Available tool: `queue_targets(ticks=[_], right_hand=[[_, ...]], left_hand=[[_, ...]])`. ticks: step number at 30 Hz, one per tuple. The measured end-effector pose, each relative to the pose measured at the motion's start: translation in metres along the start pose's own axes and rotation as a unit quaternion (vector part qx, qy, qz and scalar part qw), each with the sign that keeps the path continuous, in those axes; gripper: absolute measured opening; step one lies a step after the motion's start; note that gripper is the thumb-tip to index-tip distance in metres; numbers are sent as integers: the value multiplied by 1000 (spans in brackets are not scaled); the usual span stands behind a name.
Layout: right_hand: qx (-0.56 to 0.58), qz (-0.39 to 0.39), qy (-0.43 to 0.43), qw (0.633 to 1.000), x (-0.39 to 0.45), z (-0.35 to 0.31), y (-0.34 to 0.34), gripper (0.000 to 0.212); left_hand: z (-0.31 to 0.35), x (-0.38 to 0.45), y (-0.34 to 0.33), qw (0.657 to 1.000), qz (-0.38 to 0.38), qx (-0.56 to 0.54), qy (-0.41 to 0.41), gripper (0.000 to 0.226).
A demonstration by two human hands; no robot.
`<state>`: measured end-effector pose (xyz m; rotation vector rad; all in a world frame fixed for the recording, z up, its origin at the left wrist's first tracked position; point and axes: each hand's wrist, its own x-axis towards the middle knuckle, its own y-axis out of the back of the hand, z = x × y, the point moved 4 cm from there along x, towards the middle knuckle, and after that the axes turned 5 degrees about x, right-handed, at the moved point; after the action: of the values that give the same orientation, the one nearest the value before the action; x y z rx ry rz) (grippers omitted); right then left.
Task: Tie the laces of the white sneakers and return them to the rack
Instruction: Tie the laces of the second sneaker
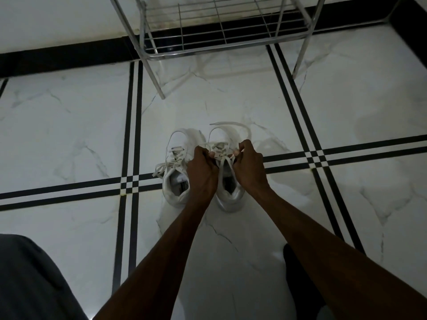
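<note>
Wire rack (221, 35) stands empty beyond the pair. Both white sneakers (176, 167) sit on the floor, toes pointing toward it. Left hand (203, 169) and right hand (248, 165) flank the right-side shoe, each pinched closed on a lace (233, 125); its free end trails forward.

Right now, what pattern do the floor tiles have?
White marble veining on the floor tiles, with black double-line borders; head view.
</note>
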<state>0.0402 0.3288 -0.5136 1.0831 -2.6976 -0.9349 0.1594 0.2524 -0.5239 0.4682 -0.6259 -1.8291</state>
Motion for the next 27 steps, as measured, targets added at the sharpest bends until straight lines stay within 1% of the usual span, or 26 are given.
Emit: queue_targets(ticks=[2, 4, 6, 7, 9, 10, 11, 12, 14, 15, 16, 18, 19, 20, 21, 23, 24, 25, 27], right_hand=[[14, -16, -15, 1000, 4, 2, 2, 13], [42, -46, -44, 997, 11, 4, 5, 20], [126, -76, -102, 984, 15, 8, 7, 20], [193, -90, -141, 967, 15, 9, 7, 17], [336, -118, -197, 913, 14, 5, 9, 14], [382, -127, -200, 893, 14, 0, 12, 14], [401, -133, -190, 886, 15, -6, 16, 15], [390, -133, -169, 895, 18, -11, 19, 17], [310, -121, -104, 937, 24, -23, 26, 18], [271, -134, -75, 950, 25, -31, 26, 18], [238, -171, -52, 955, 23, -40, 23, 18], [188, -287, -26, 939, 16, -57, 15, 15], [170, -334, -12, 927, 12, -64, 13, 14], [155, -361, 6, 919, 11, -69, 12, 15], [135, -361, 31, 922, 12, -72, 13, 19], [69, -310, 85, 944, 18, -74, 17, 32], [37, -284, 106, 952, 22, -74, 20, 34], [5, -268, 123, 955, 25, -74, 25, 33], [-72, -271, 160, 946, 30, -74, 33, 25]], left_hand=[[-5, 1, 0, 1000, -19, -9, 9, 8], [-8, 3, 1, 997, -68, -37, 31, 4], [-5, 5, 3, 982, -137, -103, 82, 14], [-3, 5, 4, 967, -173, -149, 113, 16], [6, 11, 10, 942, -214, -218, 140, 17], [10, 14, 16, 938, -217, -236, 134, 18], [14, 18, 22, 937, -214, -250, 121, 20], [18, 24, 29, 941, -203, -252, 99, 22], [30, 34, 43, 957, -176, -231, 28, 27], [38, 39, 49, 961, -170, -218, -12, 28], [47, 44, 53, 964, -168, -200, -52, 28], [58, 50, 54, 965, -177, -166, -98, 29], [60, 51, 53, 965, -184, -159, -102, 31], [58, 52, 51, 964, -190, -156, -98, 33], [56, 50, 49, 964, -194, -159, -87, 36], [46, 43, 43, 962, -210, -171, -39, 46], [41, 39, 39, 958, -225, -178, -9, 51], [36, 34, 35, 953, -239, -183, 14, 54], [29, 29, 30, 955, -238, -175, 31, 54]])
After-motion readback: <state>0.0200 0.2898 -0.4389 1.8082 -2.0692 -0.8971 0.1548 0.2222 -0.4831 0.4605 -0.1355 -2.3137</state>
